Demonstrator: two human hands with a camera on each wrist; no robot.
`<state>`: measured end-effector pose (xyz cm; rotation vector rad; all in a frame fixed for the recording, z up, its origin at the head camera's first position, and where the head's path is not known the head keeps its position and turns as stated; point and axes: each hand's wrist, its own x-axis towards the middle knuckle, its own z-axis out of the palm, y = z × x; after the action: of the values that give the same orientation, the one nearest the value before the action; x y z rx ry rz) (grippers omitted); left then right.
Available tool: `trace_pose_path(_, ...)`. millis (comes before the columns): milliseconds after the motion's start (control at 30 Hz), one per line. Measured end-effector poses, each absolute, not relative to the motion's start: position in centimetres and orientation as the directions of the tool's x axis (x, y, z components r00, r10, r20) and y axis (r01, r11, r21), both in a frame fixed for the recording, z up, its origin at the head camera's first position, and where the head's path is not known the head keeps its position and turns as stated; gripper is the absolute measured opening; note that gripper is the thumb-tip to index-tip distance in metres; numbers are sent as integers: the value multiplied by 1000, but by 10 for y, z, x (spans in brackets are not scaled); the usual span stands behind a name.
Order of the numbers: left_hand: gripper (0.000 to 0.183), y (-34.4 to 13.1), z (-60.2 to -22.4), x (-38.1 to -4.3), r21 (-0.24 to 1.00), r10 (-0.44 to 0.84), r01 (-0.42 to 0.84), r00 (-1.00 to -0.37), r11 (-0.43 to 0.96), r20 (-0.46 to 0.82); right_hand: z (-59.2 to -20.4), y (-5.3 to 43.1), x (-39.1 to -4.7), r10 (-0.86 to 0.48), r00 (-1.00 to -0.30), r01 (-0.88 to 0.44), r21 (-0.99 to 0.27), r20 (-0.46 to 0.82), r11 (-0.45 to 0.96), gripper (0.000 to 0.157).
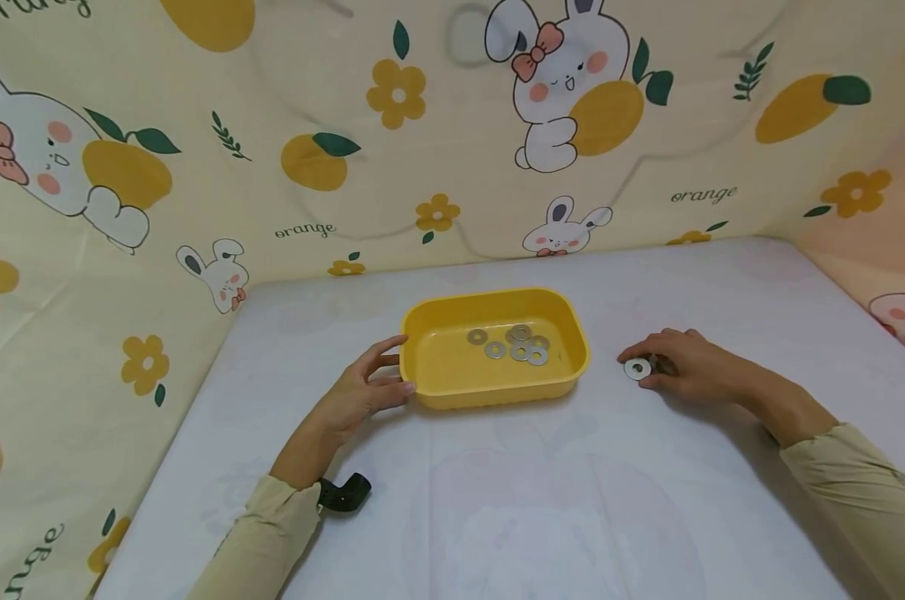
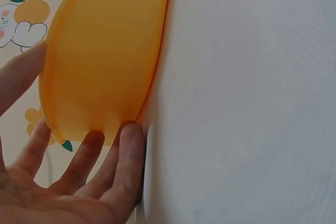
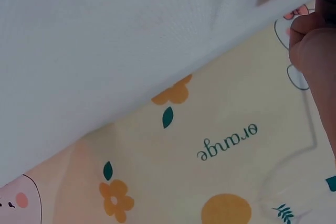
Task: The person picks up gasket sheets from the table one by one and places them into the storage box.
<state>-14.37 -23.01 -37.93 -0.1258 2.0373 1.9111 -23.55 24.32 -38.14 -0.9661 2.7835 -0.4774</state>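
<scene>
A yellow plastic tray (image 1: 452, 393) sits mid-table in the head view, with several flat metal washers (image 1: 490, 353) lying on its floor, some overlapping. My left hand (image 1: 351, 400) is at the tray's left end, its spread fingertips touching the wall; the left wrist view shows those fingers (image 2: 131, 150) extended against the yellow plastic. Right of the tray, my right hand (image 1: 696, 367) pinches a washer (image 1: 629, 372) low over the table. More greyish metal shows behind that washer, partly hidden by the fingers. In the right wrist view only part of the hand (image 3: 315, 40) appears at the right edge.
A white cloth (image 1: 512, 500) covers the table. Cream fabric printed with rabbits and oranges (image 1: 392, 192) rises behind and to the left, with a pinkish panel (image 1: 872, 242) at the right. A black curved device (image 1: 345, 493) is at my left wrist.
</scene>
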Motion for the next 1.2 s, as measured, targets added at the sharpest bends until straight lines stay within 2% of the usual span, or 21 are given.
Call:
trace_pose_path(333, 79, -231, -381, -144, 956, 178, -280, -940, 84, -291, -383, 244, -241, -634, -773, -598, -353, 18, 720, 35)
trace_pose_path(667, 79, -231, -380, -145, 954, 172, -284, -939, 96, -297, -384, 246, -241, -650, -748, -639, -410, 132, 651, 38)
trace_pose_path(900, 79, -231, -379, -145, 957, 174, -274, -942, 98, -287, -379, 248, -238, -616, -779, -584, -489, 115, 648, 39)
trace_pose_path(1200, 78, -229, -380, -145, 952, 155, -291, -940, 95, -303, -382, 249, -240, -631, -773, -564, -525, 65, 637, 39)
